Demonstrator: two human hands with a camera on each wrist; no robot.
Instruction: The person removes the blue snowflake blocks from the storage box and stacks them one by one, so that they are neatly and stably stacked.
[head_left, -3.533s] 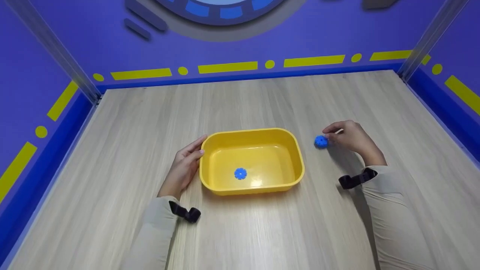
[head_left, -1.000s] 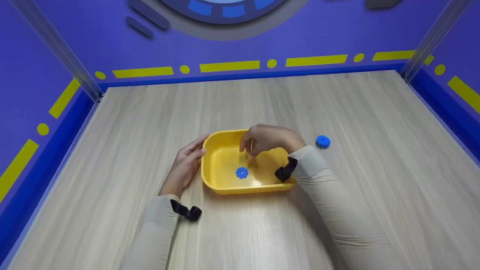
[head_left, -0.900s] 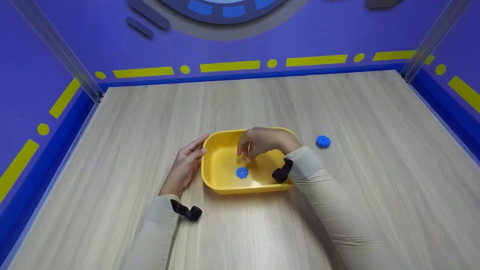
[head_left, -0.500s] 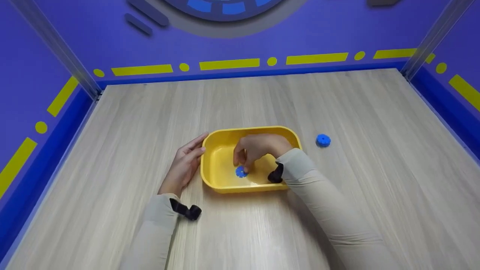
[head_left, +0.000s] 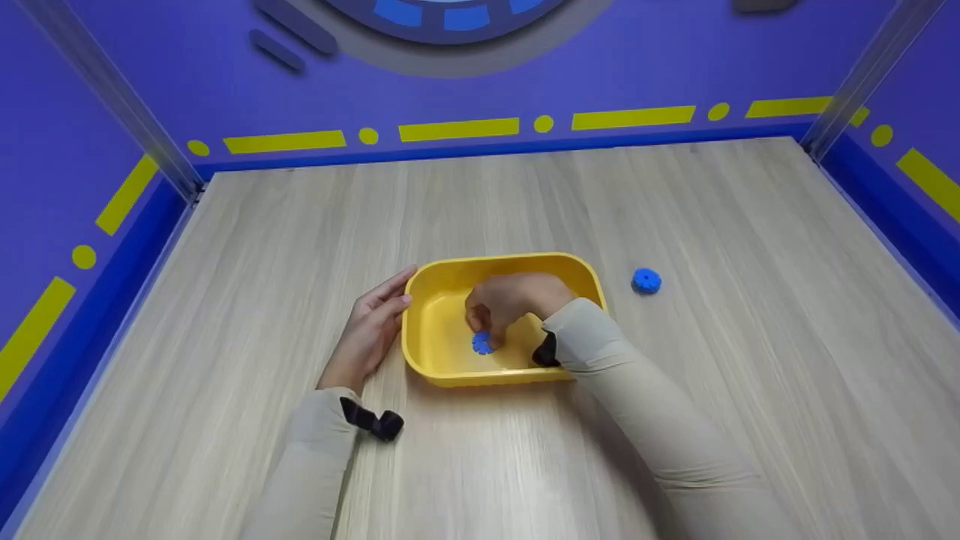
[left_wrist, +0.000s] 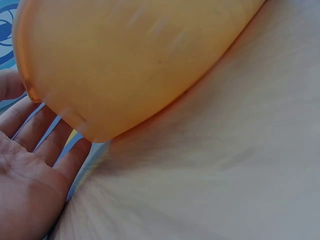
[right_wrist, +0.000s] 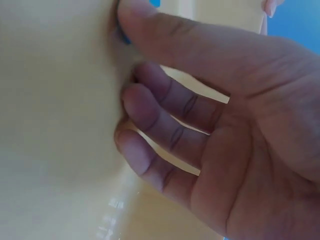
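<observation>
A yellow plastic bin [head_left: 437, 322] stands on the table in the head view. My left hand [head_left: 369, 336] holds its left end, thumb at the rim and fingers against the outer wall; the left wrist view shows those fingers [left_wrist: 57, 135] on the wall. Inside the bin, my right hand [head_left: 510, 301] is bent down over a blue notched building disc [head_left: 481, 344] on the floor, with thumb and index finger pinching its edges. In the right wrist view the thumb [right_wrist: 150, 30] partly covers the blue disc, and the other fingers [right_wrist: 155, 115] curl near the bin floor.
A short stack of blue notched discs [head_left: 646, 280] lies on the wooden table [head_left: 750, 315] to the right of the bin. Blue and purple panels [head_left: 480, 90] enclose the table at the back and both sides. Black wrist cameras are strapped to both sleeves.
My right hand has gone from the blue stack on the right into the bin and lowered onto the disc. The left hand stays at the bin's left end.
</observation>
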